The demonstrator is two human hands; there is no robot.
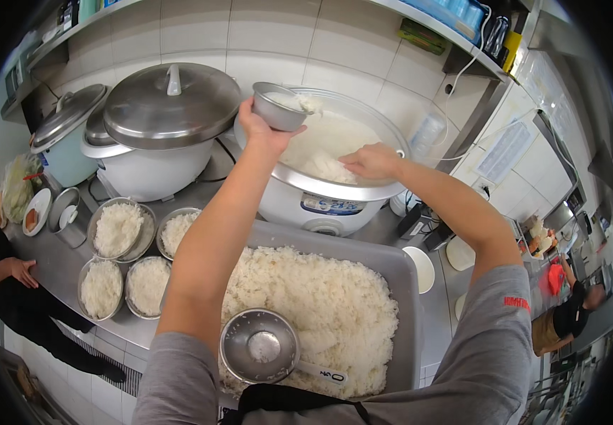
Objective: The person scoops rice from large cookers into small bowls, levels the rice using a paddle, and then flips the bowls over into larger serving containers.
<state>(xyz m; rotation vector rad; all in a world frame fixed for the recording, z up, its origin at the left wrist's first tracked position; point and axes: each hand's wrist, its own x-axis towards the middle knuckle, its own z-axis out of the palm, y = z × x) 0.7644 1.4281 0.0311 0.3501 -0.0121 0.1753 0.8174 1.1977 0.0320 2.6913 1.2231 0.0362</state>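
My left hand (266,125) holds up a metal bowl (280,114), tilted to the right, with white rice at its rim. Below and to its right, my right hand (372,161) is inside a large white rice cooker (317,204), its fingers at a clump of rice; whether they grip anything is hidden. Nearer to me stands a grey tub (411,308) full of cooked rice (333,297). On that rice lie an empty metal bowl (259,345) and a white paddle handle (323,372) bearing a mark, its other end hidden.
Several metal bowls of rice (118,231) stand left of the tub. Behind them are lidded rice cookers (152,170). A co-worker's hand (22,272) rests by the counter's left edge. A white container (419,270) is right of the tub; another person (566,319) stands far right.
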